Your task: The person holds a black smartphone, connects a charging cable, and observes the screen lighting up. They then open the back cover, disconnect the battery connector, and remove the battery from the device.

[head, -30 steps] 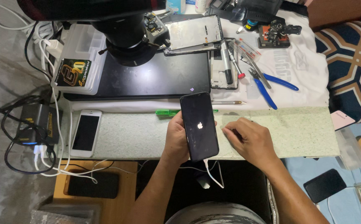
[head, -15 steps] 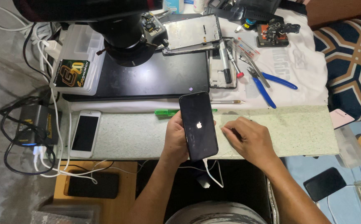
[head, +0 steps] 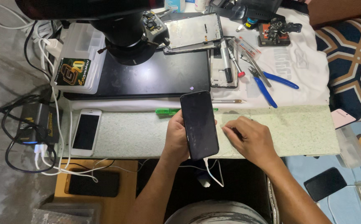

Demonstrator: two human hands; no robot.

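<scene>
Phone screen now dark.

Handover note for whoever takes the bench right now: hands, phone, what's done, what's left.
Left hand: grips the black phone by its left edge, screen up and dark, over the pale green mat.
Right hand: empty, resting palm down on the mat just right of the phone.
White cable: plugged into the phone's bottom end.
Nearby: white phone flat on the mat's left end, green tool behind the held phone, blue pliers on the white cloth.
Done: phone is closed up and cabled.
Left: screen shows nothing; whether it powers on cannot be told.
</scene>
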